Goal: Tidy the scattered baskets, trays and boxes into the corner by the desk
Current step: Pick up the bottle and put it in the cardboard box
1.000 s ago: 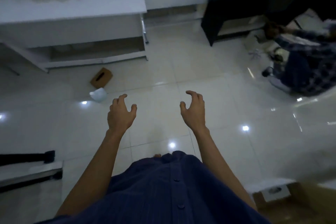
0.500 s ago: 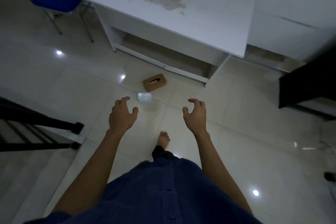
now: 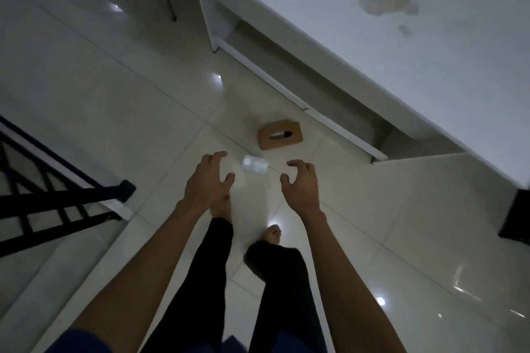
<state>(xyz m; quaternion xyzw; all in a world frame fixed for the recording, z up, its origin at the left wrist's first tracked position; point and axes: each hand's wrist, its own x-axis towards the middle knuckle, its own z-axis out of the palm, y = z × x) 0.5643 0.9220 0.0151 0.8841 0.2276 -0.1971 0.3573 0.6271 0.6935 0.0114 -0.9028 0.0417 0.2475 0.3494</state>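
Left hand [image 3: 208, 180] and right hand [image 3: 301, 186] empty, loosely curled; brown box [image 3: 279, 135] lies crosswise ahead, nearer the right one.

I can read no writing, label, brand or number anywhere in front of me. The flat brown cardboard box with an oval slot [image 3: 279, 135] on the floor shows no print that I can make out, and the small white object [image 3: 254, 164] just beside it is too blurred to tell.
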